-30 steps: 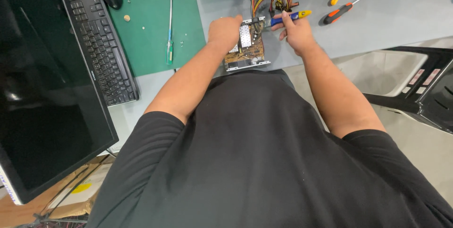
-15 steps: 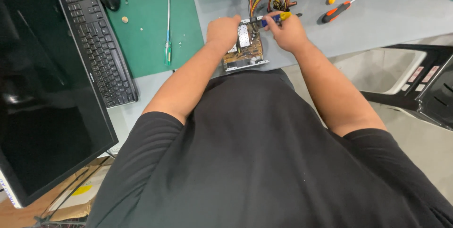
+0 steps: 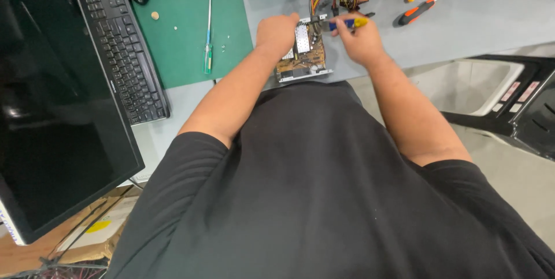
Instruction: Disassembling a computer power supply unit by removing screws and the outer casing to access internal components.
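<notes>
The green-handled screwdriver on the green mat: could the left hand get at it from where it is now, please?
Probably yes. The left hand rests on the circuit board, and the green-handled screwdriver lies just beside it on the green mat, with nothing between them.

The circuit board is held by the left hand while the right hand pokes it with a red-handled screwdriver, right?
Not quite. In the head view the left hand does hold the circuit board, but the screwdriver in the right hand has a blue and yellow handle. The orange-handled screwdriver lies untouched on the grey table.
</notes>
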